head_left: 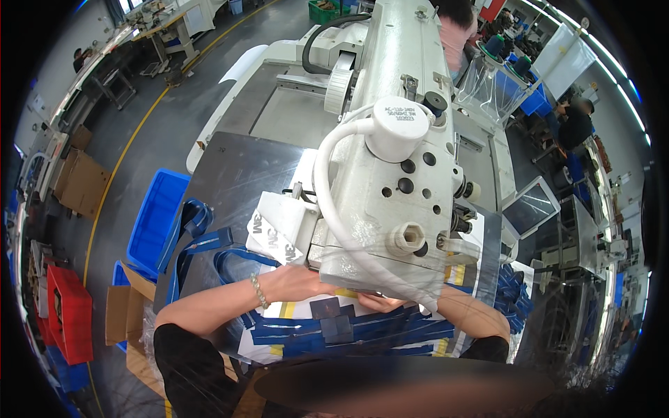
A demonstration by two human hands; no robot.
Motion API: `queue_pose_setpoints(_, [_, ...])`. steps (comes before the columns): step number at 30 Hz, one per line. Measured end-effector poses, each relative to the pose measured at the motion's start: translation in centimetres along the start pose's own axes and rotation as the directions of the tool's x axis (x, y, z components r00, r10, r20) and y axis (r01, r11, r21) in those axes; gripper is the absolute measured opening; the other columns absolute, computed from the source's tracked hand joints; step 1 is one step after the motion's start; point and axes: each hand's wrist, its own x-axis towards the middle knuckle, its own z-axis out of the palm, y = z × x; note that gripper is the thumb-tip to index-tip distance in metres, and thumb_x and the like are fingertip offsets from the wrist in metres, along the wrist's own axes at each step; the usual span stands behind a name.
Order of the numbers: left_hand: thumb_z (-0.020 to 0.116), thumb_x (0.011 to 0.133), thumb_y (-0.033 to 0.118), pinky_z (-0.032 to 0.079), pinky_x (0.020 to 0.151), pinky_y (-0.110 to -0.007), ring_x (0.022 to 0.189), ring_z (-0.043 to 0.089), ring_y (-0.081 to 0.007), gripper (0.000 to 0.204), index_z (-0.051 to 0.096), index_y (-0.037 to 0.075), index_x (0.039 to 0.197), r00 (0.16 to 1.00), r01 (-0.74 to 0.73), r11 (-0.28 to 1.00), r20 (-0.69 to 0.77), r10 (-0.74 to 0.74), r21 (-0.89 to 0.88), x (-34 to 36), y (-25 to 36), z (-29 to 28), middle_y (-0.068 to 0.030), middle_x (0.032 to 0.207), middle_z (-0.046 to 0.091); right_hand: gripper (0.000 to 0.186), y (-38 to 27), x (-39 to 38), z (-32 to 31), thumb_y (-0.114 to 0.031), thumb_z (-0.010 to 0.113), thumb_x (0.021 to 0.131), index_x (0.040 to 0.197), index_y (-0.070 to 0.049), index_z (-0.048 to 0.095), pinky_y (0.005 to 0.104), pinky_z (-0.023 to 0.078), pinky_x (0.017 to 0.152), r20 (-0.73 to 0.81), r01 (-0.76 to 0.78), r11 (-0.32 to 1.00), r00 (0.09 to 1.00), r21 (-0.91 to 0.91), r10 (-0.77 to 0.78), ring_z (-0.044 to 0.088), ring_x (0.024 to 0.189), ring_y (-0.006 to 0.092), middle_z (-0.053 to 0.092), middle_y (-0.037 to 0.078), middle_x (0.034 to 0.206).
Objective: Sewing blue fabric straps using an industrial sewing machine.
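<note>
A large white industrial sewing machine [362, 202] stands right in front of me, its head hanging over my hands. My left hand [310, 284] reaches in from the left beneath it, a beaded bracelet [258, 290] on the wrist; its fingertips are hidden. Under the head's front edge, a few bent fingers of my right hand [380, 302] show; what they press on is hidden. Close below both hands lie blue straps [286, 330] in rows over white sheets with yellow strips. Two small dark blue square patches [337, 329] rest on the straps.
More blue straps [512, 296] are bunched at the right, and others loop over the metal table's left side. A blue bin [157, 219], a cardboard box [125, 313] and a red crate [70, 313] stand left. A small screen [532, 207] is at the right. Other people sit farther back.
</note>
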Motion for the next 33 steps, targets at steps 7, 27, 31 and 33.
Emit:
queue_pose_setpoints(7, [0.043, 0.095, 0.033, 0.051, 0.078, -0.034, 0.098, 0.061, -0.0273, 0.029, 0.052, 0.015, 0.115, 0.997, 0.000, 0.964, 0.068, 0.019, -0.265, -0.3, -1.5, 0.5, -0.0102, 0.110, 0.059, 0.041, 0.5, -1.0, 0.0, -0.035, 0.050, 0.092, 0.118, -0.003, 0.055, 0.0440, 0.048, 0.091, -0.018, 0.013, 1.000, 1.000, 0.006, -0.013, 0.055, 0.111, 0.0261, 0.055, 0.015, 0.120])
queue_pose_setpoints(27, [0.036, 0.092, 0.054, 0.052, 0.065, -0.037, 0.078, 0.064, -0.0294, 0.046, 0.053, 0.020, 0.117, 0.986, 0.113, 0.967, 0.096, -0.138, 0.229, -0.4, -0.9, 0.3, -0.0100, 0.096, 0.065, 0.040, 3.1, -0.4, 1.2, -0.034, 0.050, 0.092, 0.117, -0.003, 0.056, 0.0439, 0.049, 0.089, -0.059, 0.069, 0.997, 0.996, 0.022, -0.068, 0.057, 0.109, 0.0255, 0.056, 0.014, 0.119])
queue_pose_setpoints(31, [0.036, 0.093, 0.051, 0.052, 0.066, -0.035, 0.081, 0.064, -0.0276, 0.043, 0.054, 0.018, 0.115, 0.986, 0.098, 0.973, 0.114, -0.124, 0.208, 0.1, -0.2, -0.5, -0.0078, 0.099, 0.064, 0.040, 3.4, -0.3, 1.7, -0.034, 0.050, 0.093, 0.117, -0.003, 0.056, 0.0438, 0.049, 0.089, -0.060, 0.078, 0.997, 0.995, 0.020, -0.076, 0.057, 0.109, 0.0253, 0.056, 0.014, 0.119])
queue_pose_setpoints(33, [0.037, 0.094, 0.045, 0.053, 0.063, -0.036, 0.084, 0.063, -0.0260, 0.039, 0.055, 0.016, 0.113, 0.996, -0.010, 0.999, -0.084, 0.014, 0.049, 0.7, 0.4, -1.2, -0.0056, 0.102, 0.063, 0.039, 3.6, -0.7, 1.8, -0.034, 0.050, 0.093, 0.117, -0.004, 0.056, 0.0438, 0.049, 0.089, -0.061, 0.082, 0.996, 0.995, 0.018, -0.081, 0.057, 0.109, 0.0253, 0.056, 0.014, 0.119])
